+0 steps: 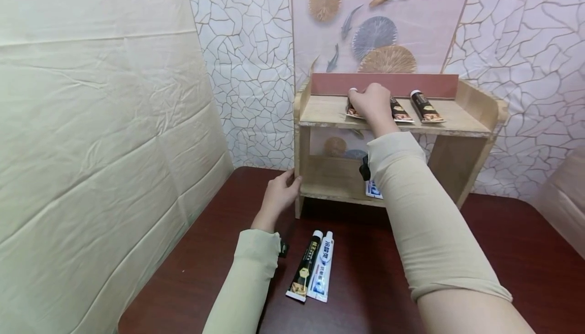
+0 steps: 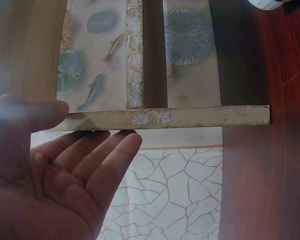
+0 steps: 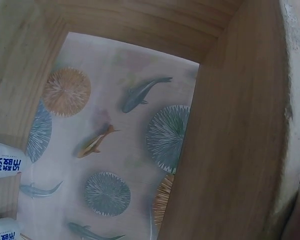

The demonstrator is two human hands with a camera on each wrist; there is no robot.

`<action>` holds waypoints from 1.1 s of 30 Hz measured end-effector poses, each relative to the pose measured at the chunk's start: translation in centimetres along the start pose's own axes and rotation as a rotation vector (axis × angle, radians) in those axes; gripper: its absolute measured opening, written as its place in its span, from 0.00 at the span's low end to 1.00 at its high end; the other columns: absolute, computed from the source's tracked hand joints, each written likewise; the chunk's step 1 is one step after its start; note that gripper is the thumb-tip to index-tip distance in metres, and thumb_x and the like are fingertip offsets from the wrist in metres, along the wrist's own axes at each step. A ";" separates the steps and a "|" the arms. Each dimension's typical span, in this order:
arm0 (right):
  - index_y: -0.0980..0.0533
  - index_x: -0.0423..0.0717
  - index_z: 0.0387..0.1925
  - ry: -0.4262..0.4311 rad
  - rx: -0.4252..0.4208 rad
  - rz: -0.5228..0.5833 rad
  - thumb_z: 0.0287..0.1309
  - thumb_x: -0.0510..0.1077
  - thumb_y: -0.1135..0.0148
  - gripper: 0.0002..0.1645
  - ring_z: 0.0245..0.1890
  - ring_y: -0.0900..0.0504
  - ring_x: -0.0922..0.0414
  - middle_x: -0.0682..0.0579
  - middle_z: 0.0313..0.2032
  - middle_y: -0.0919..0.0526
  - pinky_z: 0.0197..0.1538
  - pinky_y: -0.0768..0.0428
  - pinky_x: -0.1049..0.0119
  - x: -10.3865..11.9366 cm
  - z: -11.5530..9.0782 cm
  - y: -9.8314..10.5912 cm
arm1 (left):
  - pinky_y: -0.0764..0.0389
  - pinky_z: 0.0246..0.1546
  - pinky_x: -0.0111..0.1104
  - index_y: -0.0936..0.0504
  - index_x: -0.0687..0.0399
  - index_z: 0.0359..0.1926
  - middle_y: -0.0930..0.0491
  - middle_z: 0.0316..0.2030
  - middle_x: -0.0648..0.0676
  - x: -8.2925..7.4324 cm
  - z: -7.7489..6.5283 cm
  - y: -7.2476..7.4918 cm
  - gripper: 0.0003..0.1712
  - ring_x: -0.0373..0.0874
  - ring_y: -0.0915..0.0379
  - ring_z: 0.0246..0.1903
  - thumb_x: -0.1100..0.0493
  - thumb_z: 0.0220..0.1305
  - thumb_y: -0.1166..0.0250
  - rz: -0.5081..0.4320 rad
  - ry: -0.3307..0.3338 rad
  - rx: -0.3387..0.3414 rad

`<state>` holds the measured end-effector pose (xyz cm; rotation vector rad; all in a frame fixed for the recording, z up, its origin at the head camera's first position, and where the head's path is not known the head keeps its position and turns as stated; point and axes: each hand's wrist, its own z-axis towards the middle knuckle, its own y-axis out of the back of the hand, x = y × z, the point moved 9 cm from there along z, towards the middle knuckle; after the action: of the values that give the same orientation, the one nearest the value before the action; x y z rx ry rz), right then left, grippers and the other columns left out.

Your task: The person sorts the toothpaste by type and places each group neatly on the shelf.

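Three black tubes [image 1: 427, 108], flattened at the crimped end, lie on top of a pale wooden shelf [image 1: 324, 110] with rough, flaky whitish edges. The tabletop [image 1: 192, 273] is dark red wood with a slight sheen, the wall covering [image 1: 247, 70] is white with gold crackle lines, and there's a creased cream cloth [image 1: 100, 121] off left. The right sleeve [image 1: 425, 212] blocks part of the lower level, where a white-and-blue tube [image 1: 372, 190] peeks out. Right hand [image 1: 374, 104] is pinching the leftmost black tube [image 1: 351, 109], covering much of it. Left hand [image 1: 280, 193] is relaxed, fingers nearly straight, just touching the shelf's side. Below that hand, a black-and-gold tube [image 1: 305, 268] and a white tube [image 1: 322, 269] lie side by side on the tabletop, near the left sleeve [image 1: 249, 273].
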<state>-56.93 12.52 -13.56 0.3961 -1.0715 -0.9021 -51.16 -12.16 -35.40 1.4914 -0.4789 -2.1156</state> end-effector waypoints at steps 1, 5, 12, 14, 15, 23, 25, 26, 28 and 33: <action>0.38 0.52 0.05 -0.001 0.005 0.005 0.66 0.55 0.54 0.32 0.31 0.29 0.45 0.53 0.13 0.33 0.46 0.27 0.53 0.0 0.0 -0.1 | 0.24 0.59 0.45 0.27 0.51 0.70 0.21 0.62 0.55 0.1 0.0 0.0 0.29 0.50 0.24 0.60 0.46 0.74 0.43 -0.001 0.001 0.002; 0.37 0.52 0.05 0.006 -0.002 0.012 0.67 0.54 0.53 0.32 0.30 0.31 0.46 0.54 0.12 0.33 0.45 0.28 0.54 0.0 -0.2 -0.2 | 0.25 0.60 0.45 0.27 0.51 0.70 0.21 0.62 0.55 0.2 -0.1 -0.1 0.29 0.50 0.25 0.60 0.46 0.74 0.43 0.002 0.002 0.004; 0.32 0.49 0.10 0.000 -0.046 0.050 0.63 0.55 0.51 0.27 0.32 0.32 0.48 0.51 0.17 0.28 0.39 0.31 0.58 -0.3 -0.6 0.2 | 0.24 0.60 0.45 0.27 0.52 0.70 0.22 0.62 0.56 0.2 -0.1 -0.2 0.29 0.50 0.25 0.60 0.46 0.74 0.43 0.002 0.003 0.000; 0.27 0.46 0.16 0.000 -0.054 0.058 0.63 0.55 0.52 0.25 0.35 0.30 0.48 0.48 0.23 0.23 0.40 0.29 0.58 -0.3 -0.8 0.3 | 0.25 0.60 0.45 0.27 0.52 0.70 0.21 0.62 0.56 0.2 0.0 -0.2 0.29 0.50 0.25 0.60 0.46 0.74 0.43 0.002 0.003 -0.001; 0.23 0.44 0.21 0.000 -0.057 0.063 0.64 0.55 0.52 0.25 0.38 0.28 0.47 0.46 0.28 0.19 0.43 0.28 0.57 -0.3 -0.8 0.3 | 0.25 0.60 0.45 0.27 0.52 0.70 0.21 0.61 0.56 0.2 0.0 -0.2 0.29 0.50 0.25 0.61 0.46 0.74 0.43 0.003 0.003 -0.002; 0.22 0.37 0.51 0.015 -0.106 0.112 0.66 0.55 0.51 0.27 0.56 0.24 0.44 0.40 0.52 0.18 0.60 0.26 0.53 -0.1 -1.4 0.6 | 0.26 0.61 0.45 0.26 0.51 0.70 0.21 0.61 0.56 0.2 -0.1 0.0 0.29 0.51 0.26 0.61 0.46 0.74 0.42 0.013 0.007 -0.009; 0.23 0.37 0.50 0.032 -0.126 0.118 0.66 0.54 0.50 0.26 0.55 0.23 0.43 0.40 0.50 0.18 0.59 0.26 0.53 0.0 -1.5 0.7 | 0.26 0.61 0.45 0.26 0.51 0.70 0.21 0.61 0.55 0.2 -0.1 0.0 0.29 0.51 0.26 0.61 0.46 0.74 0.43 0.014 0.004 -0.008; 0.23 0.37 0.50 0.039 -0.136 0.121 0.66 0.54 0.49 0.26 0.54 0.23 0.43 0.40 0.50 0.18 0.59 0.26 0.53 0.1 -1.6 0.8 | 0.26 0.61 0.45 0.26 0.51 0.70 0.21 0.61 0.55 0.1 -0.1 0.0 0.29 0.50 0.26 0.61 0.46 0.74 0.43 0.012 0.003 -0.008; 0.23 0.37 0.49 0.052 -0.153 0.124 0.66 0.54 0.49 0.25 0.53 0.23 0.43 0.40 0.48 0.18 0.58 0.26 0.53 0.2 -1.7 0.9 | 0.26 0.61 0.45 0.26 0.51 0.70 0.21 0.61 0.55 0.1 -0.1 0.0 0.29 0.50 0.25 0.61 0.46 0.74 0.43 0.009 0.003 -0.008; 0.23 0.38 0.49 0.065 -0.181 0.135 0.66 0.54 0.49 0.24 0.49 0.22 0.46 0.42 0.46 0.18 0.55 0.25 0.54 0.2 -2.1 1.3 | 0.25 0.61 0.45 0.26 0.52 0.70 0.21 0.61 0.55 -0.1 0.0 0.0 0.29 0.50 0.25 0.60 0.46 0.74 0.43 -0.001 0.002 -0.009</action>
<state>-54.50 12.84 -13.53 0.1989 -0.9371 -0.8525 -51.10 -12.12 -35.35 1.4891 -0.4679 -2.1136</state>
